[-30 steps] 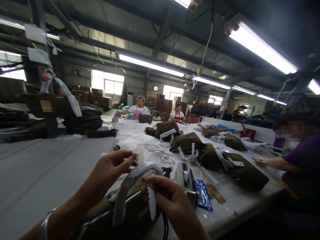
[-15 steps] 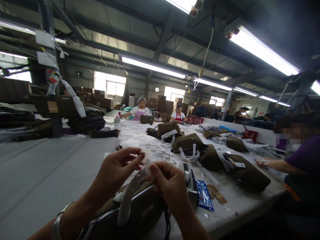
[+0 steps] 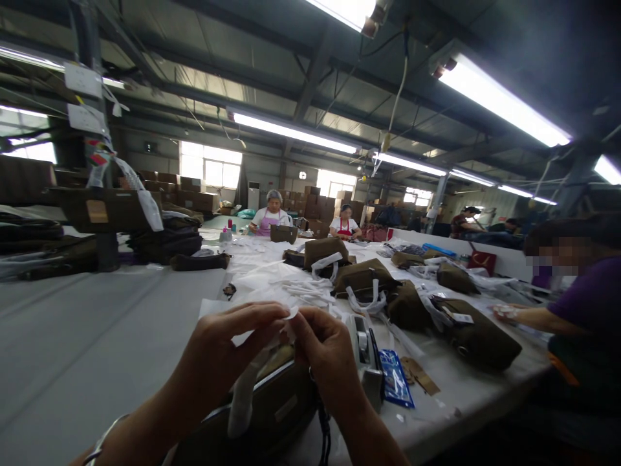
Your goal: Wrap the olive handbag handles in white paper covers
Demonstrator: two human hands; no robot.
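Hands, left (image 3: 228, 349) and right (image 3: 326, 355), pinch one white strip (image 3: 237, 404), perhaps foam, over one bag (image 3: 286, 406).

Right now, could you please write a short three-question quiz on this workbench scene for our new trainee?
1. True or false: the blue packet lies to the right of the tape dispenser.
2. What do the left hand and the right hand pinch between them? A) a white strip B) scissors C) a brown tag
3. What lies directly under both hands?
Key: 1 true; 2 A; 3 the olive-brown bag with a zip.
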